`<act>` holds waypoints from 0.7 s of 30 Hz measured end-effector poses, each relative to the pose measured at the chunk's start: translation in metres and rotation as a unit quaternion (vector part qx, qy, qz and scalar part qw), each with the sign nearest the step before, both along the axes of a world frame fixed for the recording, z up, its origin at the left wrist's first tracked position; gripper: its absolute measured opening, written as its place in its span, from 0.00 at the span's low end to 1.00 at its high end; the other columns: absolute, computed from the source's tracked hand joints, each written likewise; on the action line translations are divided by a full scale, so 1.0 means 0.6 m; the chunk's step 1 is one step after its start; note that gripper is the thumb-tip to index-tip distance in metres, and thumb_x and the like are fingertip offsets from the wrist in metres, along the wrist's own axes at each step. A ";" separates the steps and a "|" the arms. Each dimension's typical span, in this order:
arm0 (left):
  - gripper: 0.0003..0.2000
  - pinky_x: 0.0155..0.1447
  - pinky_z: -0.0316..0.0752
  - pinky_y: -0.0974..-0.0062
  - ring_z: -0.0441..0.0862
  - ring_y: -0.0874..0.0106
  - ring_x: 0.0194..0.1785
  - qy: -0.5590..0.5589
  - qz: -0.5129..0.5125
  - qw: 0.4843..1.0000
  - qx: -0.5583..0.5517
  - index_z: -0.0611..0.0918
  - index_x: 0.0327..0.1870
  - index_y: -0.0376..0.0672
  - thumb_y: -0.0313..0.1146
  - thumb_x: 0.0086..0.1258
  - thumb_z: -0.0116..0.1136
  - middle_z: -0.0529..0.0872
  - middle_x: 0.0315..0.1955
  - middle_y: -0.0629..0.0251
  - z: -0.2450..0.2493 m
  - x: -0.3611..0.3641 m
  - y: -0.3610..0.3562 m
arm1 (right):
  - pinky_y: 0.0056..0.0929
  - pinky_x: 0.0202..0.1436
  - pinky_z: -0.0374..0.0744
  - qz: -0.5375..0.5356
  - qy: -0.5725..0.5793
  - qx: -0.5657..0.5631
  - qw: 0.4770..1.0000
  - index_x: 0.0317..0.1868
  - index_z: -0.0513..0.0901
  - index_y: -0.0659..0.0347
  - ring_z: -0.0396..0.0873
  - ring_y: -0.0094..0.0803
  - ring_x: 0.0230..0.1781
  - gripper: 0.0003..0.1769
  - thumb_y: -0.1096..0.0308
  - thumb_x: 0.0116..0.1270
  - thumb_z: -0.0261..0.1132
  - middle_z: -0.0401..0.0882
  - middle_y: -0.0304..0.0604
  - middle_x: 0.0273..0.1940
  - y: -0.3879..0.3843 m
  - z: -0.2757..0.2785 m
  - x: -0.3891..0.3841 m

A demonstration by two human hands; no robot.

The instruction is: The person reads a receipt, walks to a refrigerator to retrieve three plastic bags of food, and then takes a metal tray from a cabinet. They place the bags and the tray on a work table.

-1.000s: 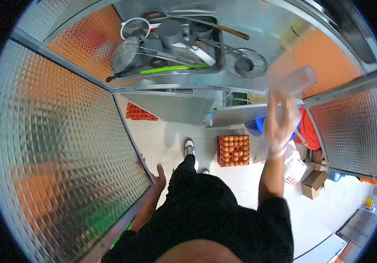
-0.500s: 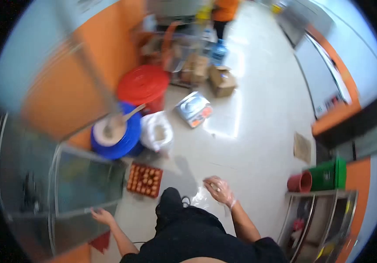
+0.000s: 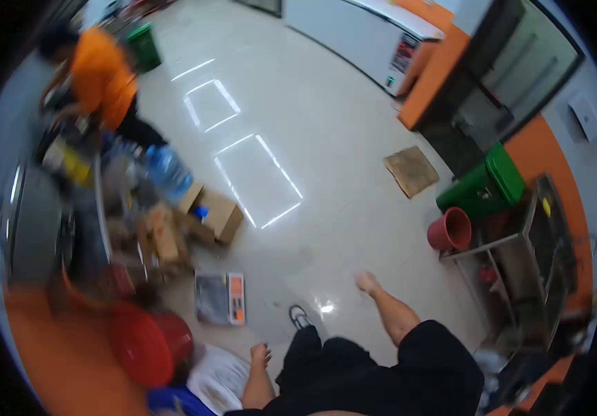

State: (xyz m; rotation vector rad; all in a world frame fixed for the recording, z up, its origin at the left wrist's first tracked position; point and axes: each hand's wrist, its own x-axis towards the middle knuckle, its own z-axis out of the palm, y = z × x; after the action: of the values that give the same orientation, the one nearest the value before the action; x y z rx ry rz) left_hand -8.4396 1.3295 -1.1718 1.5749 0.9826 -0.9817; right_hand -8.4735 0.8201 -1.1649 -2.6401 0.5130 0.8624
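Observation:
My left hand (image 3: 260, 355) hangs low beside my left leg, above the white sack (image 3: 217, 380). Its fingers are loosely curled and apart, with nothing visible in them. My right hand (image 3: 366, 281) is out in front over the tiled floor, touching nothing around it. Its fingers look closed, but it is small and blurred, so whatever they hold cannot be made out. A flat scale (image 3: 220, 298) with an orange-marked panel lies on the floor ahead of my left hand.
At left stand a red lidded bucket (image 3: 149, 344), an open cardboard box (image 3: 219, 215) and a large blue water bottle (image 3: 168, 171). A person in orange (image 3: 108, 80) bends there. On the right are a red bin (image 3: 450, 229), a green bin (image 3: 482, 186) and a metal rack (image 3: 503, 281).
My view has swung right and forward. The egg tray has left the view, and the scale is closer. My left hand has come away from the glass cabinet's side. The orange-clad person shows more fully.

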 end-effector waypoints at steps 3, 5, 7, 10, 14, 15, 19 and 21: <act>0.15 0.35 0.73 0.78 0.81 0.75 0.35 -0.165 -0.117 0.973 -0.114 0.84 0.45 0.40 0.42 0.71 0.55 0.84 0.32 0.67 0.000 0.349 -0.199 | 0.44 0.45 0.82 0.024 0.176 -0.002 0.984 0.35 0.88 0.57 0.85 0.47 0.40 0.11 0.68 0.60 0.58 0.86 0.54 0.39 -0.160 -0.103 -0.143; 0.18 0.38 0.75 0.78 0.83 0.74 0.38 -0.194 -0.172 0.957 -0.131 0.85 0.44 0.39 0.45 0.72 0.55 0.86 0.33 0.64 0.019 0.558 -0.304 | 0.42 0.50 0.80 0.033 0.301 0.002 0.953 0.42 0.88 0.55 0.84 0.43 0.45 0.14 0.63 0.62 0.59 0.86 0.50 0.44 -0.244 -0.139 -0.193; 0.20 0.42 0.76 0.77 0.84 0.74 0.40 -0.229 -0.220 0.934 -0.161 0.87 0.44 0.37 0.49 0.72 0.56 0.88 0.34 0.62 0.038 0.735 -0.424 | 0.41 0.59 0.76 -0.178 0.320 0.000 0.930 0.51 0.85 0.55 0.80 0.44 0.54 0.21 0.53 0.65 0.56 0.83 0.47 0.52 -0.297 -0.136 -0.046; 0.24 0.52 0.77 0.70 0.86 0.67 0.48 -0.127 -0.374 0.918 0.025 0.90 0.40 0.40 0.53 0.73 0.52 0.89 0.39 0.54 0.023 0.930 -0.477 | 0.43 0.57 0.79 -0.081 0.264 0.042 0.960 0.53 0.82 0.60 0.80 0.45 0.55 0.27 0.47 0.73 0.50 0.83 0.54 0.52 -0.388 -0.205 0.442; 0.27 0.58 0.75 0.62 0.85 0.58 0.50 -0.182 -0.363 0.912 0.062 0.89 0.45 0.44 0.58 0.74 0.46 0.89 0.43 0.53 0.008 1.226 -0.534 | 0.53 0.49 0.78 0.153 -0.008 0.082 0.985 0.40 0.84 0.65 0.83 0.57 0.39 0.23 0.56 0.73 0.48 0.84 0.60 0.34 -0.433 -0.191 1.437; 0.27 0.59 0.74 0.61 0.84 0.58 0.51 -0.183 -0.241 0.951 0.060 0.88 0.48 0.43 0.58 0.73 0.47 0.88 0.44 0.52 -0.002 1.305 -0.551 | 0.52 0.42 0.78 0.136 -0.160 0.128 0.969 0.37 0.82 0.64 0.81 0.58 0.34 0.22 0.54 0.72 0.49 0.82 0.59 0.31 -0.441 -0.168 1.647; 0.28 0.62 0.74 0.61 0.81 0.58 0.57 -0.164 -0.076 0.980 0.082 0.80 0.60 0.42 0.56 0.69 0.57 0.84 0.52 0.49 0.073 1.778 -0.692 | 0.54 0.42 0.77 0.045 -0.273 0.143 0.950 0.34 0.79 0.66 0.79 0.60 0.38 0.20 0.56 0.69 0.53 0.81 0.62 0.34 -0.488 -0.052 2.242; 0.33 0.62 0.74 0.60 0.77 0.57 0.62 0.072 0.126 0.982 -0.123 0.74 0.65 0.40 0.50 0.62 0.65 0.81 0.56 0.47 0.037 2.045 -0.740 | 0.54 0.49 0.76 0.063 -0.070 0.074 0.993 0.41 0.82 0.64 0.79 0.58 0.45 0.21 0.53 0.67 0.55 0.82 0.61 0.42 -0.575 -0.103 2.394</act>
State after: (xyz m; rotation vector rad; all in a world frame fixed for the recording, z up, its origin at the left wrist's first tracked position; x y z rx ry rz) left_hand -7.2129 0.8854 -1.1493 1.1566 1.0863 -1.0060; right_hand -7.0374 0.4750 -1.2267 -2.5938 0.2408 0.7147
